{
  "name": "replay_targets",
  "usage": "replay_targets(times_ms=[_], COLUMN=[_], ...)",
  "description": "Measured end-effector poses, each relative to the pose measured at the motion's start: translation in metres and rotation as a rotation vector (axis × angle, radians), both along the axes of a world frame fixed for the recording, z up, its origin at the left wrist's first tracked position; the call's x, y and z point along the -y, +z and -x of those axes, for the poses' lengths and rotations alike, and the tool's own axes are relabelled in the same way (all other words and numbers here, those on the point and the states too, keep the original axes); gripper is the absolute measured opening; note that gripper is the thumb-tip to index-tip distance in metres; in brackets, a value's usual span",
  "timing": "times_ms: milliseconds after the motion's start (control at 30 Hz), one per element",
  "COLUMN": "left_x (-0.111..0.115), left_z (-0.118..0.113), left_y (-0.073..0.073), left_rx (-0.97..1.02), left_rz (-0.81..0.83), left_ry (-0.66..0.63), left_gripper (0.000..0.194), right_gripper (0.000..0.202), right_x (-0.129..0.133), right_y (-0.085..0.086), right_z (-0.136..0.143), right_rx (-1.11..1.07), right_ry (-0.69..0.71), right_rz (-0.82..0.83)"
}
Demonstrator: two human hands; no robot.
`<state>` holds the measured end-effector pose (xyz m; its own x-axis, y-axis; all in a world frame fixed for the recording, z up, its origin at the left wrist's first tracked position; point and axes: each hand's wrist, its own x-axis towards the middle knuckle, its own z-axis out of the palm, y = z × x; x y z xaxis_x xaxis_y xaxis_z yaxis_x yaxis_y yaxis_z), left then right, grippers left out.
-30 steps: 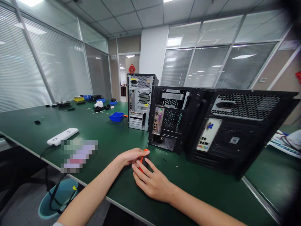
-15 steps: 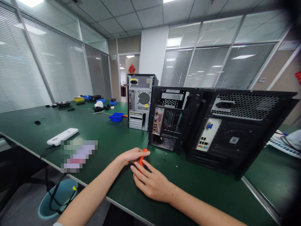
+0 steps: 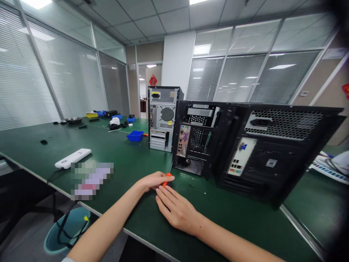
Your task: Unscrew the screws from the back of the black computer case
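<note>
An orange-handled screwdriver is in my hands low over the green table, its thin shaft pointing at the lower left edge of the middle computer case. My left hand grips the front of the handle with thumb and fingers. Around the rear of the handle my right hand is closed, covering most of it. The middle case is black, its rear facing me, with an opening at the top and a port panel. The shaft's tip is too small to make out.
A black case stands at right, a silver-backed case behind. Several small screws lie right of my hands. A blue tray, a white power strip and a blurred patch sit to the left. A teal bucket is below the table edge.
My right hand's fingers have drawn together and shifted slightly right along the screwdriver handle, covering more of its rear. My left hand has hardly moved. The cases stay put.
</note>
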<state>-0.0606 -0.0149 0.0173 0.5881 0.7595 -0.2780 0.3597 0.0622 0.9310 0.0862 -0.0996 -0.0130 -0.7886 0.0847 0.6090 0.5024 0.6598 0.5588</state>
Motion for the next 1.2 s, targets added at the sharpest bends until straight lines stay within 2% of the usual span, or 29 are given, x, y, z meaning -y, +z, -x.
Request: replay_targets(times_ms=[333, 633, 1200], left_x=[0.0001, 0.0006, -0.0002], left_z=[0.0001, 0.0001, 0.0001], left_y=[0.0003, -0.0002, -0.0002], left_rx=[0.004, 0.081, 0.123], left_rz=[0.058, 0.225, 0.342], left_ry=[-0.007, 0.028, 0.054], left_gripper=[0.061, 0.074, 0.057], right_gripper=[0.027, 0.026, 0.024], right_x=[-0.0004, 0.0005, 0.0032], right_y=[-0.0034, -0.0021, 0.0045], right_z=[-0.0001, -0.0006, 0.0006], right_rx=[-0.015, -0.05, -0.111], right_ry=[0.009, 0.022, 0.014], right_rz=[0.011, 0.017, -0.013])
